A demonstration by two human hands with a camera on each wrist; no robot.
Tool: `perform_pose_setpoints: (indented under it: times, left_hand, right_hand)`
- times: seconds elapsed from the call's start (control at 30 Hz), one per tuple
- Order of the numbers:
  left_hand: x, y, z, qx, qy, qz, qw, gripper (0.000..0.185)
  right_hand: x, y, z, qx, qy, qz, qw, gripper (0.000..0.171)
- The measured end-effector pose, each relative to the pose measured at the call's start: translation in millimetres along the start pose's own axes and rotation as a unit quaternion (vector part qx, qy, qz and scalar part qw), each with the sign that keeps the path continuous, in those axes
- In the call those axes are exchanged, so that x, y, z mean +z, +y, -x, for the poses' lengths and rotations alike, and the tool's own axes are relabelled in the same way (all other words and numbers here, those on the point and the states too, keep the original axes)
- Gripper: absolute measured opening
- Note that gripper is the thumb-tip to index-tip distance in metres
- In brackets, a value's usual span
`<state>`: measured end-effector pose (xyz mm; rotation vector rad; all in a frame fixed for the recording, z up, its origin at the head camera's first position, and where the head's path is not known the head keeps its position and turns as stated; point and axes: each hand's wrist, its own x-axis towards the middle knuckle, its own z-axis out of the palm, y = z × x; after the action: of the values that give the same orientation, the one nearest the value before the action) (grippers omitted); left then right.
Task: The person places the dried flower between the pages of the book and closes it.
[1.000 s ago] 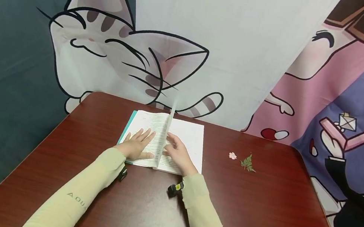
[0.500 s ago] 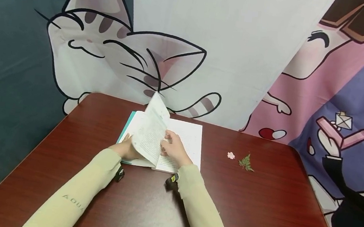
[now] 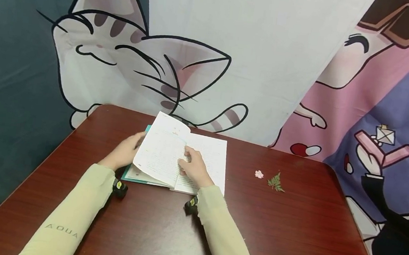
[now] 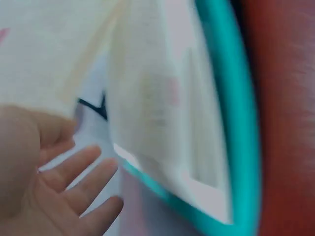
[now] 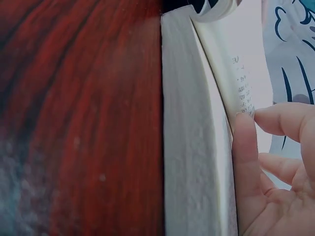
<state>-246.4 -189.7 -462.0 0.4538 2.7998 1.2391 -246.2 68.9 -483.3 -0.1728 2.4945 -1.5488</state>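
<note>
Red-brown bench [image 3: 290, 238]: glossy wood grain, rounded far corners, cartoon cat cloth [image 3: 129, 60] hanging behind its far edge.
Head view, book [image 3: 209, 153]: lies open near the far edge, left of centre, teal cover edge showing at its left; a sheaf of pages [image 3: 157, 153] is lifted and arched over toward the left side.
Head view, left hand [image 3: 126, 152]: at the book's left edge beside the lifted sheaf, fingers mostly straight and relaxed, partly hidden by the paper; whether it touches the paper I cannot tell.
Head view, right hand [image 3: 193, 168]: on the right-hand page near the spine, fingers curled with tips on the edge of the lifted sheaf.
Head view, other items: pink flower [image 3: 259, 174] and green fern sprig [image 3: 276, 182] lie just beside each other right of the book, well apart from it.
Left wrist view: blurred; left hand [image 4: 59, 182] has fingers spread and straight, gripping nothing, with the lifted pages [image 4: 162, 118] and teal cover [image 4: 236, 123] above them.
Right wrist view: right hand [image 5: 275, 172] has a fingertip pressed on the printed page edge [image 5: 243, 93], other fingers curled behind; thick page block [image 5: 189, 147] rests on the bench [image 5: 78, 123].
</note>
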Motion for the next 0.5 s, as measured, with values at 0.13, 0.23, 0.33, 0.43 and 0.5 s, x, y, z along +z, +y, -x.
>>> perform_pose_setpoints:
  times: [0.13,0.23,0.33,0.43,0.5]
  left_hand:
    - [-11.9,16.3,-3.1,-0.043,0.053,-0.027,0.9973,0.050]
    - [-15.4,29.3,-4.5,-0.020,0.080,-0.052,0.9952,0.048]
    - [-13.0,40.0,-6.8,0.025,0.066,-0.084,0.9940,0.048]
    - [-6.2,45.9,-8.9,0.069,0.021,-0.136,0.9881,0.051]
    - [-0.4,46.2,-9.5,0.081,-0.013,-0.170,0.9819,0.055]
  right_hand:
    - [-1.2,-0.6,1.4,0.002,-0.002,0.007,1.000,0.063]
    - [-1.2,-0.4,1.4,0.001,-0.007,0.008,1.000,0.064]
    - [-1.0,-0.3,1.4,0.006,-0.009,0.004,1.000,0.064]
    - [-0.7,-0.6,0.8,0.010,-0.010,0.001,1.000,0.065]
    - [-0.7,-0.7,0.4,0.010,-0.011,-0.006,1.000,0.065]
